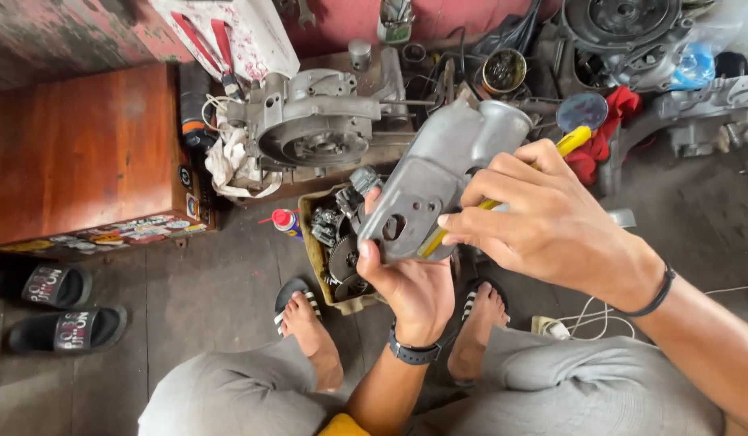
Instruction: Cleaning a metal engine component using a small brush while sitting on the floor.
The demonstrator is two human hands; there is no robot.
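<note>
Nearest, between the knees and over the sandalled feet: left hand (410,287), wrapped from below round the lower end of a grey cast-metal housing (434,182), thumb up its near face, fingers hidden behind. Held up in the air, clear of the floor, long axis running from the left palm up and to the right, round open mouth at the far upper end. Right hand (551,222) just right of it, coming in from the side, fingers curled and pinched round a yellow-handled tool (574,139). Shaft lying along the same slant as the housing, lower end against its right edge near the left thumb; tip hidden, so contact impossible to tell for sure. Left hand nearer the body; right hand higher and further out. Beyond, on the floor: a cardboard box of gears (334,242), a small spray can (287,220), then a larger engine case (313,121).
</note>
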